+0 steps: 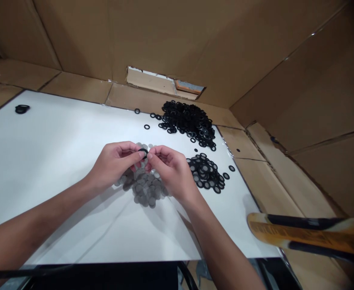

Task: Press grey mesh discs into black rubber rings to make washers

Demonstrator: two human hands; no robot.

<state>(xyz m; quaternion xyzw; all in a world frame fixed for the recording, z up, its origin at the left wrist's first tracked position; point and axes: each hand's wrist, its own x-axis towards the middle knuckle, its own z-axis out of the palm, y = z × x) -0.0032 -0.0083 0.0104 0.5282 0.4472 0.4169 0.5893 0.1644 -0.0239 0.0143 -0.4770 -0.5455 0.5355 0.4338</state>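
A small black rubber ring (143, 152) is pinched between the thumb and fingers of my left hand (114, 162). My right hand (173, 171) has its thumb and fingertips closed at the ring's right edge; whether a disc sits between those fingertips is hidden. Below both hands lies a loose heap of thin grey mesh-like discs (148, 189) on the white tabletop (74, 125). To the right of my right hand is a pile of black rings with grey centres (205, 173).
A large heap of plain black rings (189, 121) lies at the back right, with a few strays to its left. Some black rings (22, 109) sit together at the far left. Cardboard walls (165, 36) enclose the table. A yellow-and-black object (309, 233) juts in from the right.
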